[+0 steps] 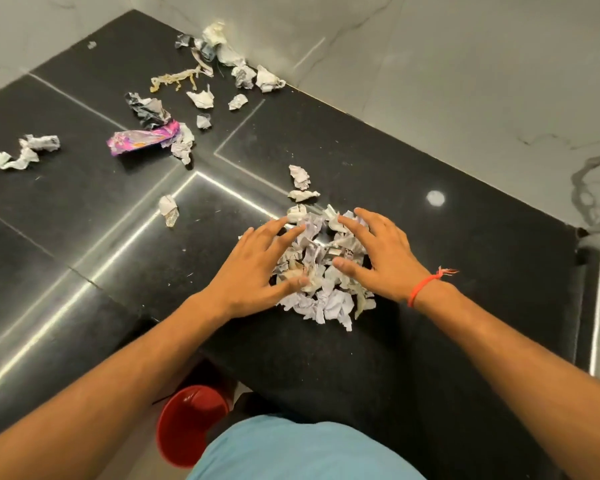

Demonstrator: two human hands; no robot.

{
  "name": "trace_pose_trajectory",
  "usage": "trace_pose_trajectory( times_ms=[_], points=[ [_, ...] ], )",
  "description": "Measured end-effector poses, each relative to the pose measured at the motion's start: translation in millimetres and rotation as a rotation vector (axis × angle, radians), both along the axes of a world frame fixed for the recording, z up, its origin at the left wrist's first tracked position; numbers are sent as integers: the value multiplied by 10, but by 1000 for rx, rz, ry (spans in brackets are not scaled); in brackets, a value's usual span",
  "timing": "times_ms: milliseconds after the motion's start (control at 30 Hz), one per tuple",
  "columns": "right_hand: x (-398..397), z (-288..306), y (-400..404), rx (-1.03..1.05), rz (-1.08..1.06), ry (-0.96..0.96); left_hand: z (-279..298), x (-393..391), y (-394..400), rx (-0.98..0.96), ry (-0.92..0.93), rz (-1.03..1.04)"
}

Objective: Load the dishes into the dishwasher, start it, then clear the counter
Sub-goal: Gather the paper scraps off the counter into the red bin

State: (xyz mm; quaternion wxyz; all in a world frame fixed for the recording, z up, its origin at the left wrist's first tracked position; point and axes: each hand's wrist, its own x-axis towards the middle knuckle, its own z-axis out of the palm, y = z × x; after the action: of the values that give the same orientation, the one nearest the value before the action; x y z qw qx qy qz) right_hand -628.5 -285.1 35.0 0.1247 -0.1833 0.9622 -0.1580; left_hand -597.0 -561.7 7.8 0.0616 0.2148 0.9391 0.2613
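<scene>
The black counter carries a pile of crumpled paper scraps near its front edge. The left hand and right hand flank the pile, fingers spread wide, tips resting on the scraps, gripping nothing. Beyond the pile lies a purple wrapper; below it, a red bin.

Counter bare right of pile; scraps clutter far-left corner.

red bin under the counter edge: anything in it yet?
Looks empty: the visible inside of the red bin is bare glossy red. The shirt hides its right side.
</scene>
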Motion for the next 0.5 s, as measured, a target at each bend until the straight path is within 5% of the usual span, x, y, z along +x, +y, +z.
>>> trace_pose_trajectory(
  times_ms=[333,500],
  points=[
    [434,-268,-193,76,-28,98,-188,380,450,-178,122,41],
    [491,-395,-224,69,-93,197,-168,383,451,-121,127,34]
  ],
)
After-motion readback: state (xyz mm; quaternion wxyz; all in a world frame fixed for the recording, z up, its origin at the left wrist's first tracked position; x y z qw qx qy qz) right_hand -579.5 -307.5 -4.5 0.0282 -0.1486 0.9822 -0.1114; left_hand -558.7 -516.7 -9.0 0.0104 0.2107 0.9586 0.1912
